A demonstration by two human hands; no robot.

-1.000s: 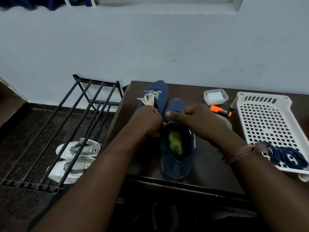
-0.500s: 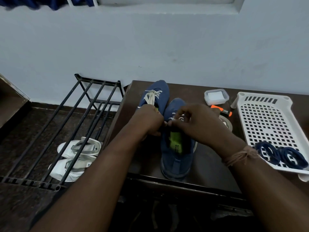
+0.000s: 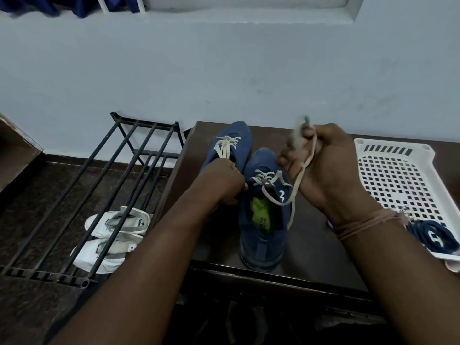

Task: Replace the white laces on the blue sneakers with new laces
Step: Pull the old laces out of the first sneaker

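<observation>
Right hand point(image 3: 321, 165) risen from near sneaker point(image 3: 263, 220), gripping pulled-out white lace point(image 3: 302, 170); left hand point(image 3: 224, 183) still grips sneaker.

A pale blue wall point(image 3: 224, 70) fills the back. A window ledge point(image 3: 249, 19) runs along the top. The floor point(image 3: 37, 195) is dark. A black metal rack point(image 3: 99, 195) stands beside a dark brown table point(image 3: 318, 245).
</observation>
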